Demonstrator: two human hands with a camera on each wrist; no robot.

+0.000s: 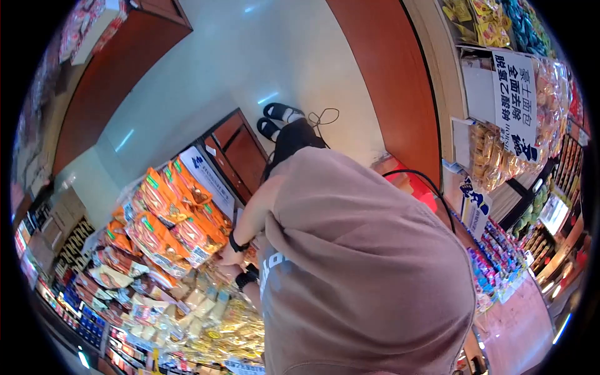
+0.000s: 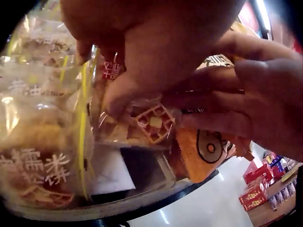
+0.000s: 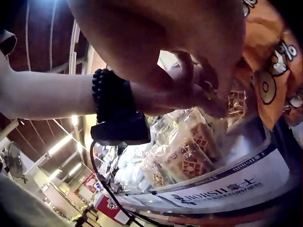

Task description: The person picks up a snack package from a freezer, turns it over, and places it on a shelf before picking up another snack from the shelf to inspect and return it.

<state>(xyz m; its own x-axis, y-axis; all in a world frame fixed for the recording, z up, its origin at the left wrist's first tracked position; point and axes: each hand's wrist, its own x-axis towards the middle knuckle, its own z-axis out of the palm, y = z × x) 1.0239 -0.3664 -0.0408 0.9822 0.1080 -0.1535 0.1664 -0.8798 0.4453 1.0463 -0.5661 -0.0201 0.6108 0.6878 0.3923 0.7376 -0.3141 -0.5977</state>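
Note:
In the head view, my left hand (image 1: 230, 272) and right hand (image 1: 229, 255) meet low among wrapped snacks, beside large orange bags (image 1: 181, 215). The left wrist view shows my left hand (image 2: 156, 52) with its thumb bent down on a clear-wrapped packaged waffle (image 2: 154, 123), gripping the pack. From the right, my right hand (image 2: 255, 94) reaches over with fairly straight fingers, fingertips right at the same wrapper. A black bracelet and a dark device ring the left wrist in the right wrist view, where my right hand (image 3: 175, 33) arches above the packs, its fingertips partly hidden.
Clear bags with rice-cake labels (image 2: 38, 161) stand left of the waffle. More waffle packs (image 3: 194, 151) lie behind the bin's printed front edge (image 3: 222, 191). A wooden counter (image 1: 381, 81) bounds the aisle; a cable (image 1: 437, 187) hangs near my body.

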